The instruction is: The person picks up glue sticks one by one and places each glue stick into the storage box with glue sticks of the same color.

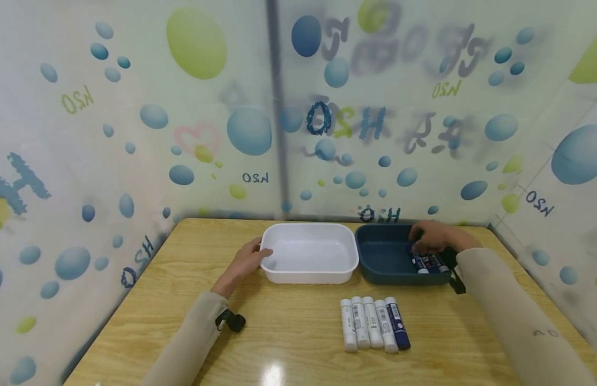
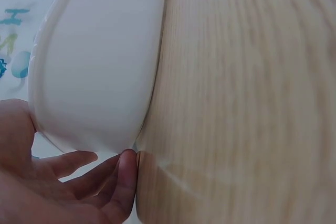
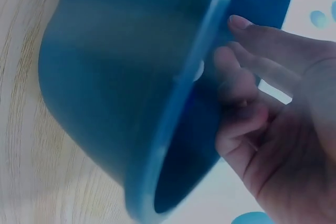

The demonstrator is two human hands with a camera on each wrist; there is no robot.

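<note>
My left hand grips the left end of a white tray, its thumb over the rim and its fingers outside, below the rim. In the left wrist view, the fingertips touch the tray's lower edge. My right hand reaches over the right part of a dark blue tray, just above several glue sticks lying inside. Its fingers are loosely bent in the right wrist view, and no stick shows between them. Beyond the blue rim, one white round end shows.
In front of the trays, several white glue sticks and one dark blue glue stick lie side by side on the wooden table. A patterned curtain hangs behind the table and along both sides.
</note>
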